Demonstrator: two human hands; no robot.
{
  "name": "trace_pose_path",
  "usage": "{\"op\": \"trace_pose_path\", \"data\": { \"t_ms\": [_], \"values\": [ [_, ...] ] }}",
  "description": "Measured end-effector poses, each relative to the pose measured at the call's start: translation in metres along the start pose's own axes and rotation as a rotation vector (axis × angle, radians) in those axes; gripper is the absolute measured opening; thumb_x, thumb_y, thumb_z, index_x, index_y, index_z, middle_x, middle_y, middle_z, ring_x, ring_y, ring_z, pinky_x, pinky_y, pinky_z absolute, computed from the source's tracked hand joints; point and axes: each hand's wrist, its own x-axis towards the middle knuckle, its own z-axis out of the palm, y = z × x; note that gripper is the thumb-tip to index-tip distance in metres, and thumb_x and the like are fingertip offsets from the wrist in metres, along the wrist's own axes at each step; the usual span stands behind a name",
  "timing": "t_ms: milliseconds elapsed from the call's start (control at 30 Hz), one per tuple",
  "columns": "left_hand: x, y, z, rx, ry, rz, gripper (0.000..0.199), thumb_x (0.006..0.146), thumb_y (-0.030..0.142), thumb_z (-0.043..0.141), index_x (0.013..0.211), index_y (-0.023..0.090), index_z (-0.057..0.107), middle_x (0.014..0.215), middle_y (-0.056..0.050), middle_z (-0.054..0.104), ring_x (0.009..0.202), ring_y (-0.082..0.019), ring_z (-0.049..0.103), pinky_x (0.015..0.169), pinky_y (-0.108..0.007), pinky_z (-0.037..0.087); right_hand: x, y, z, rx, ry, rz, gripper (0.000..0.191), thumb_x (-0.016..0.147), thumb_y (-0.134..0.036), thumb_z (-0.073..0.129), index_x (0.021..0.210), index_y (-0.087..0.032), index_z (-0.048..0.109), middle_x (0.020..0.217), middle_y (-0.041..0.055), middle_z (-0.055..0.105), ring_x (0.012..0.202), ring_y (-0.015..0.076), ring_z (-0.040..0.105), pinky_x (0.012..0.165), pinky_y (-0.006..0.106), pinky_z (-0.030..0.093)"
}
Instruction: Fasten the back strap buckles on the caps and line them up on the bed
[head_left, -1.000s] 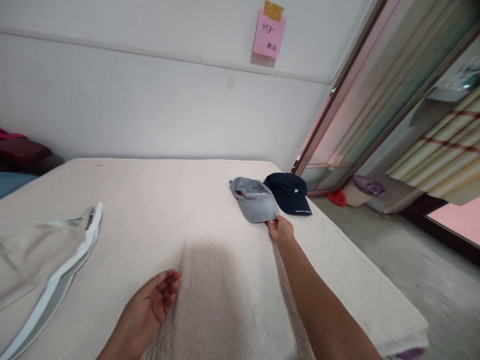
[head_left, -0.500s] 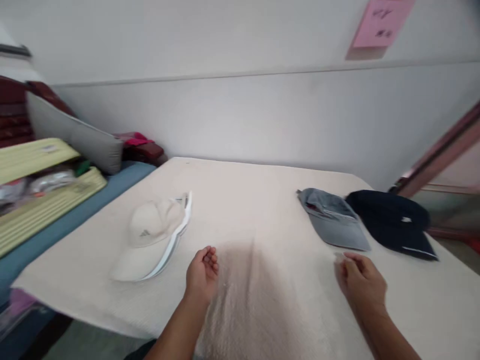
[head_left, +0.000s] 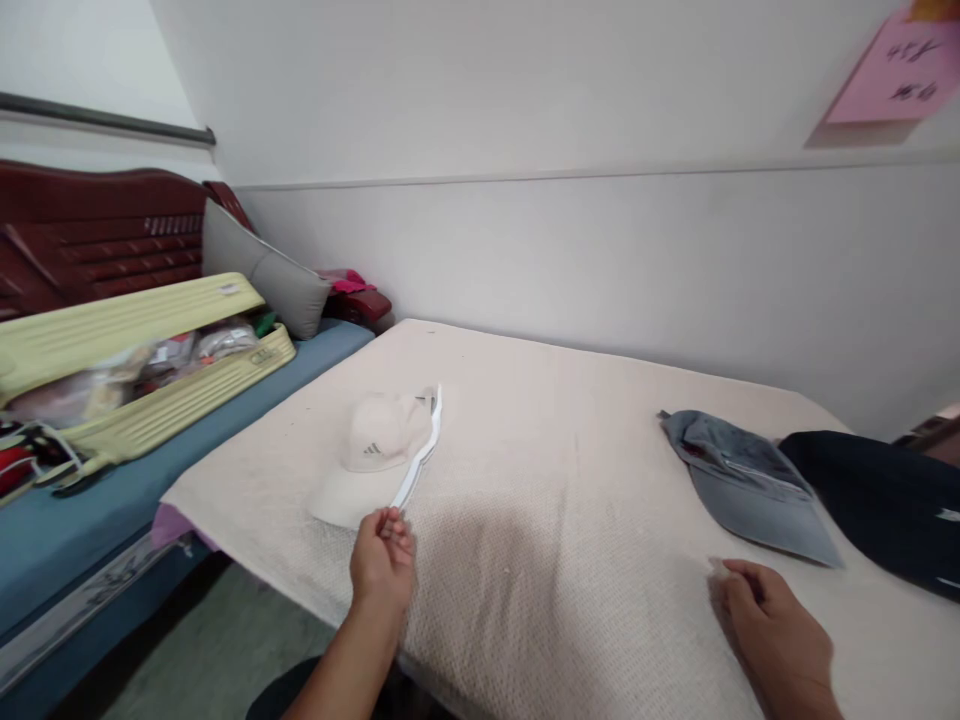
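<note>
A cream baseball cap with a small dark logo sits on the left part of the covered table, its brim towards me. A white edge shows along its right side. My left hand is curled closed just below the brim, and whether it touches the cap is unclear. On the right lies a grey cap, partly against a dark navy cap cut off by the frame's edge. Below the grey brim, apart from it, my right hand has its fingers pinched together; a faint pale spot shows at the fingertips.
A cream textured cloth covers the table, which meets a pale wall. At left, a bed holds a grey pillow and an open yellow case of packed items. A pink note hangs on the wall.
The view has turned left, so the caps appear farther right. My left hand has come closer to the cream cap's brim. My right hand stays pinched near the grey cap.
</note>
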Motion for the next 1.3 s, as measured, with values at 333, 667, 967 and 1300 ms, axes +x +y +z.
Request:
{"op": "trace_pose_path", "data": {
  "t_ms": [333,667,967,1300],
  "values": [
    [0.001,0.033,-0.031,0.035,0.034,0.100,0.013,0.077,0.008,0.056,0.069,0.016,0.050,0.058,0.005,0.053,0.038,-0.004,0.044,0.032,-0.015,0.032,0.001,-0.004,0.002,-0.037,0.044,-0.010,0.012,0.067,-0.035,0.054,0.075,-0.028,0.060,0.070,0.0081,0.066,0.062,0.0296,0.058,0.062,0.041,0.038],
    [0.007,0.043,-0.031,0.057,0.036,0.131,0.017,0.080,0.007,0.051,0.067,0.017,0.047,0.052,0.008,0.047,0.031,-0.002,0.037,0.028,-0.014,0.028,-0.001,-0.007,0.001,-0.128,-0.007,-0.011,0.027,0.072,-0.040,0.046,0.088,-0.023,0.060,0.084,0.0083,0.068,0.076,0.0290,0.061,0.070,0.038,0.041],
    [0.005,0.044,-0.012,0.194,-0.125,0.084,0.023,0.081,0.021,0.060,0.064,0.018,0.045,0.044,0.010,0.039,0.029,-0.003,0.032,0.027,-0.014,0.024,0.000,-0.004,0.002,-0.134,0.001,-0.011,0.030,0.073,-0.040,0.044,0.090,-0.022,0.061,0.081,0.0078,0.068,0.073,0.0273,0.061,0.068,0.036,0.041],
    [0.011,0.018,0.031,0.316,-0.302,0.304,0.020,0.076,0.022,0.063,0.060,0.016,0.051,0.051,0.005,0.053,0.041,-0.006,0.044,0.040,-0.016,0.035,-0.004,-0.010,0.002,-0.055,0.047,0.028,0.028,0.071,-0.037,0.046,0.087,-0.020,0.062,0.076,0.0072,0.067,0.071,0.0258,0.059,0.066,0.035,0.040]
  ]
}}
